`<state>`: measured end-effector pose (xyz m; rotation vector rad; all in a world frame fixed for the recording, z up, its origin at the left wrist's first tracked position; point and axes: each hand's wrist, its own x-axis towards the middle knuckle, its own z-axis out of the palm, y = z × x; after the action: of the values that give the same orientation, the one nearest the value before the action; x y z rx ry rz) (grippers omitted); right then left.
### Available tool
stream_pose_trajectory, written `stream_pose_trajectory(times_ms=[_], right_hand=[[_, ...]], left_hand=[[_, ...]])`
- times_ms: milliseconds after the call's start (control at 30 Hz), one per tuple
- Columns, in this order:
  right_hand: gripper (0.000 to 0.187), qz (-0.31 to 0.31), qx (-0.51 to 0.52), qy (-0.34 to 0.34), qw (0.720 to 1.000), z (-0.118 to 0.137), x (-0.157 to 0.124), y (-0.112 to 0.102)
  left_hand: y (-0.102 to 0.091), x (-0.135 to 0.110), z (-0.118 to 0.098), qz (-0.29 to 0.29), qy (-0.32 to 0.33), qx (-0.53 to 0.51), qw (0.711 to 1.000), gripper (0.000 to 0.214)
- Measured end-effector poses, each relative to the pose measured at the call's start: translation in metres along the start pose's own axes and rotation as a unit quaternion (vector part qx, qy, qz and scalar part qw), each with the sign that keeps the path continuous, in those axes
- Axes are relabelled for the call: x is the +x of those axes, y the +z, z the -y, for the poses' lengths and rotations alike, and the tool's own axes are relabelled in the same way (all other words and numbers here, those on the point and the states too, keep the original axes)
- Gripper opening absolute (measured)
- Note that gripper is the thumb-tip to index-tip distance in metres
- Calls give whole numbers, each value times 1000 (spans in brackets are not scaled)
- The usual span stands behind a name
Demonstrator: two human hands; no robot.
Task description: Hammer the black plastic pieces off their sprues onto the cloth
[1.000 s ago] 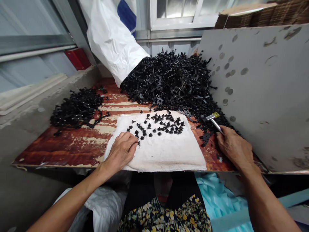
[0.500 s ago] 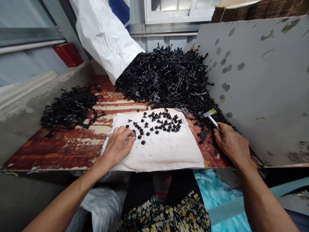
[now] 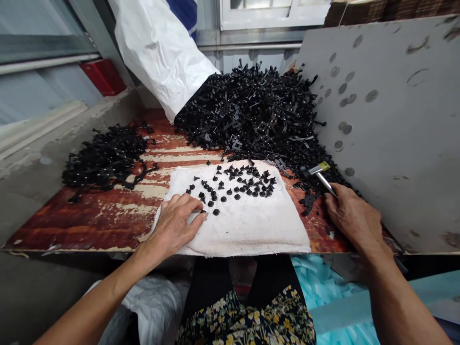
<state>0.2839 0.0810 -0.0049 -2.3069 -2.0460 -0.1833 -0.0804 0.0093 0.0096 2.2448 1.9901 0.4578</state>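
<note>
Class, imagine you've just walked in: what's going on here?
A seated person works at a worn, red-painted wooden board. The left hand rests on a white towel, beside small black plastic pieces spread across it. The right hand holds a small metal tool beside a large heap of black plastic parts, which lies at the mouth of a white sack. A smaller heap lies to the left.

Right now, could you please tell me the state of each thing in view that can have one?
Left hand: open, on the white towel.
Right hand: shut around a metal-shafted tool.
White towel: flat, dotted with loose black plastic fasteners.
Heap of black plastic parts: piled high.
Wooden board: paint peeling.
</note>
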Motion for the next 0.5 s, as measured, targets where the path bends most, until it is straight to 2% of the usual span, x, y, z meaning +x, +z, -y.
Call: stream_pose_trajectory(times_ms=[133,233,400,500], right_hand=[[48,31,7,31,999,1,0,-1],[48,41,8,38,998,2,0,-2],[50,45,5,40,998,2,1,-1],[50,46,3,40,998,2,1,0]], left_hand=[[0,13,10,-35,36,-10,999,21],[4,24,14,-37,41,12,998,20],[5,30,12,-13,-13,-4,1000,17],[1,28,11,22,-46,-17,999,16]])
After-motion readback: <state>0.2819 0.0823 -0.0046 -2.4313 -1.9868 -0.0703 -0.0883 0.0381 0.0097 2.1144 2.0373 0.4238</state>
